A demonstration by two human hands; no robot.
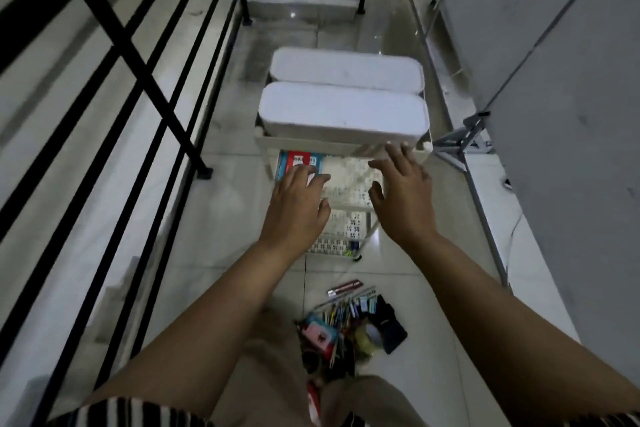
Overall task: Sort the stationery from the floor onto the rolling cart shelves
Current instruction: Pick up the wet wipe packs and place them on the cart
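A white rolling cart stands on the tiled floor in front of me, with two white lidded boxes on its top shelf. A red and blue packet lies at the left of the perforated middle shelf. My left hand hovers over that packet's near edge, fingers spread and empty. My right hand is spread over the right of the same shelf, holding nothing. A pile of stationery lies on the floor below: pens, pencils, a pink case, dark pouches.
A black metal railing runs along the left. A grey wall and a metal stand close the right side. Steps rise behind the cart. My knees are at the bottom of the view.
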